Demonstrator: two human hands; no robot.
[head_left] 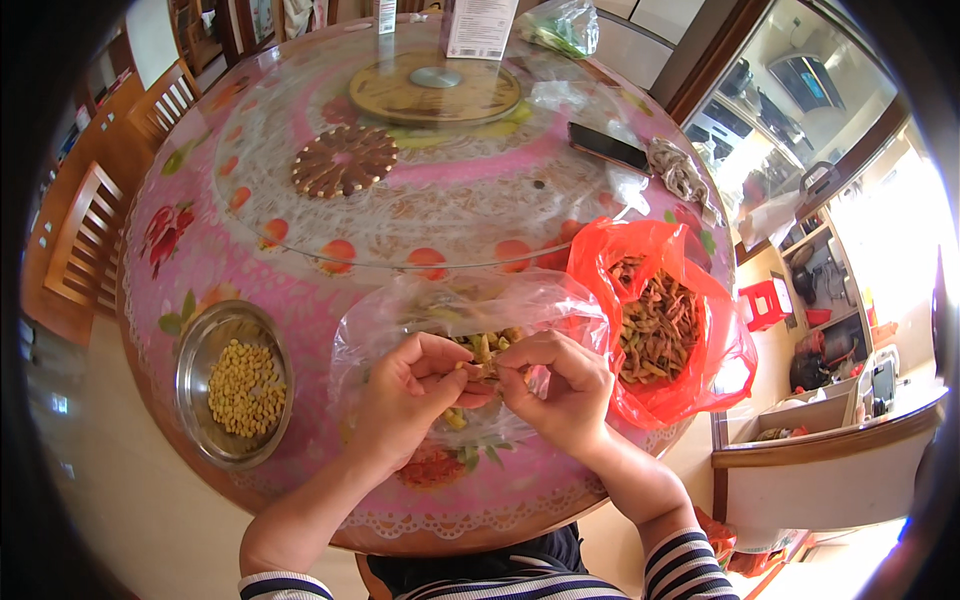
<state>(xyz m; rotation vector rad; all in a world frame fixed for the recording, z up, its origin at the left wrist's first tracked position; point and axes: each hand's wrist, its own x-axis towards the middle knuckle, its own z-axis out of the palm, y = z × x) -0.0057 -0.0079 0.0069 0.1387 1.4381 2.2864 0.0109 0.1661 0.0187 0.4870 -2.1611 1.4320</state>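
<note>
My left hand & right hand pinch one small yellow-green bean pod mid-frame, over the clear plastic bag so bits drop in.

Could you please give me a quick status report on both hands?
Left hand and right hand both pinch one bean pod. Clear bag beneath. Nothing in the way.

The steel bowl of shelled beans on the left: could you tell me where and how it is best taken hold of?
Probably by the rim. The steel bowl sits upright near the table's near-left edge, its middle filled with yellow beans, so only the thin flared rim is free. Come from the near side with the left hand, thumb over the rim and fingers beneath, keeping it level.
</note>
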